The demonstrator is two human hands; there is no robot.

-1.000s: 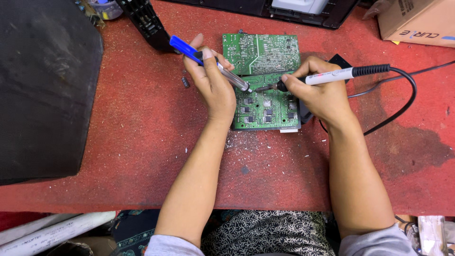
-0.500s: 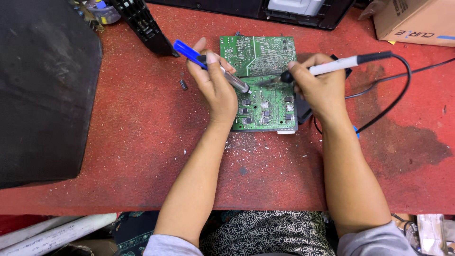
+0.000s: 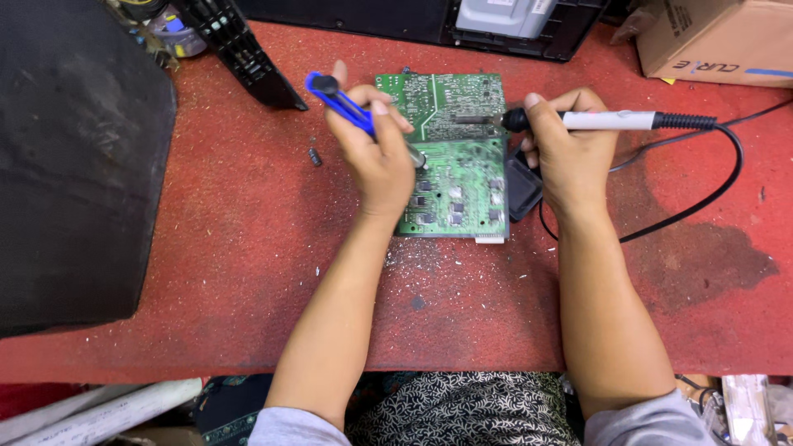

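Observation:
A green circuit board lies flat on the red worktop. My left hand grips a blue desoldering pump, its metal tip pointing down at the left part of the board. My right hand holds a white-handled soldering iron with a black grip. The iron's tip lies over the upper right of the board. Its black cord loops away to the right.
A large black panel covers the left of the worktop. A black device housing stands at the back, a cardboard box at the back right. A small black pad sits beside the board. A tiny loose part lies left of my hand.
My right hand has lifted the soldering iron up and right, from the board's middle to its upper right edge. My left hand has raised the pump slightly.

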